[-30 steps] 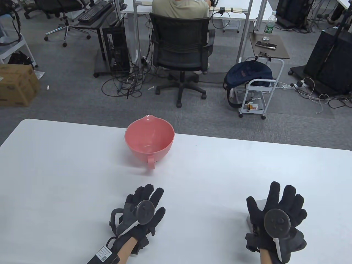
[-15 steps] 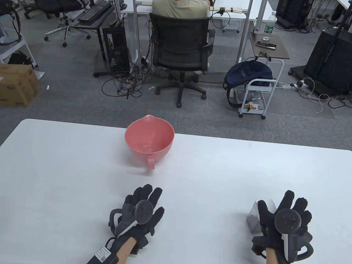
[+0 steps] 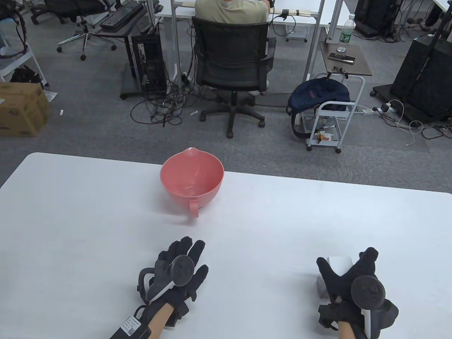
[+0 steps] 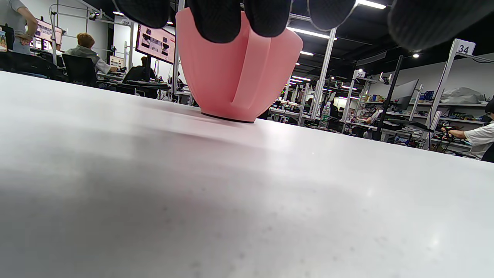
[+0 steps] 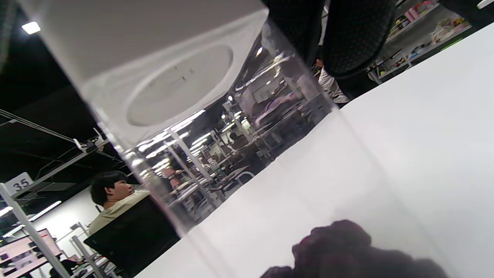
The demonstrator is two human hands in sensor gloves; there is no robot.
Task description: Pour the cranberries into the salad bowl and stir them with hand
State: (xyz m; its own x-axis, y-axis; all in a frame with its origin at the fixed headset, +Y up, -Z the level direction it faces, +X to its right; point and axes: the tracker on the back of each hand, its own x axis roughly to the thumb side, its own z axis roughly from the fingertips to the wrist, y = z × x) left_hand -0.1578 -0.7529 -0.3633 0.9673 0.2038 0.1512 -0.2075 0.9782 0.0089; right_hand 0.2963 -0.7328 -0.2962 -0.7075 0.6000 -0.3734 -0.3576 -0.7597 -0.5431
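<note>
A pink salad bowl (image 3: 192, 176) with a handle and spout stands at the table's far middle; nothing shows inside it. In the left wrist view the bowl (image 4: 239, 77) looms close ahead. My left hand (image 3: 180, 262) lies flat on the table in front of the bowl, fingers straight, holding nothing. My right hand (image 3: 346, 272) at the near right grips a clear container (image 3: 339, 264) with a white lid, thumb on its left side, fingers on its right. The right wrist view shows that container (image 5: 216, 116) tilted, with dark cranberries (image 5: 343, 247) at its bottom.
The white table (image 3: 88, 219) stretches bare to the left and between my hands. Beyond its far edge, a person sits in an office chair (image 3: 231, 63), with a wheeled cart (image 3: 330, 116) and cables on the floor.
My right hand slid slightly right and toward me; its fingers went from spread over the container to curled round it. The left hand drifted slightly left and back.
</note>
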